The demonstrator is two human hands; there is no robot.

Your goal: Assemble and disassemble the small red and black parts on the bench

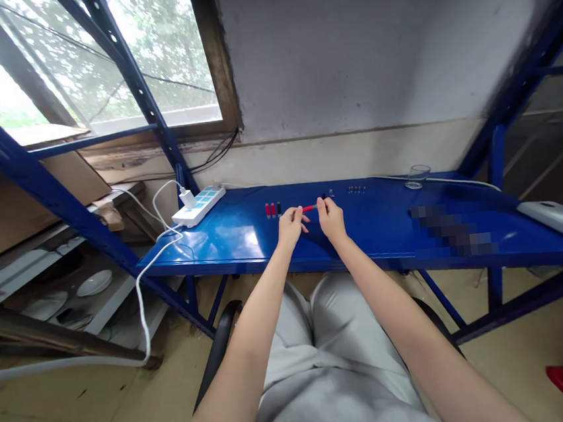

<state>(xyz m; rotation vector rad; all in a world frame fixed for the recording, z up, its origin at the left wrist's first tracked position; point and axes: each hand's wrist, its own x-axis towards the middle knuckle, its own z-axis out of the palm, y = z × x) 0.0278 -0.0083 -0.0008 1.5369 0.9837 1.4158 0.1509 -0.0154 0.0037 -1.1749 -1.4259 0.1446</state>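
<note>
Over a blue metal shelf top (377, 228), both my hands meet around a thin red stick-like piece (309, 207). My left hand (290, 227) has its fingers curled and pinches the left end of it. My right hand (331, 218) is closed on the right end, where a small black tip shows. Just left of my hands, a few small red and dark caps (272, 210) stand in a row on the shelf. A row of tiny dark parts (356, 189) lies further back to the right.
A white power strip (198, 206) with a plugged charger and white cable lies at the shelf's left rear. A clear glass (416, 176) stands at the back right. Blue frame struts rise left and right. Plates sit on a low shelf (70, 294) to the left.
</note>
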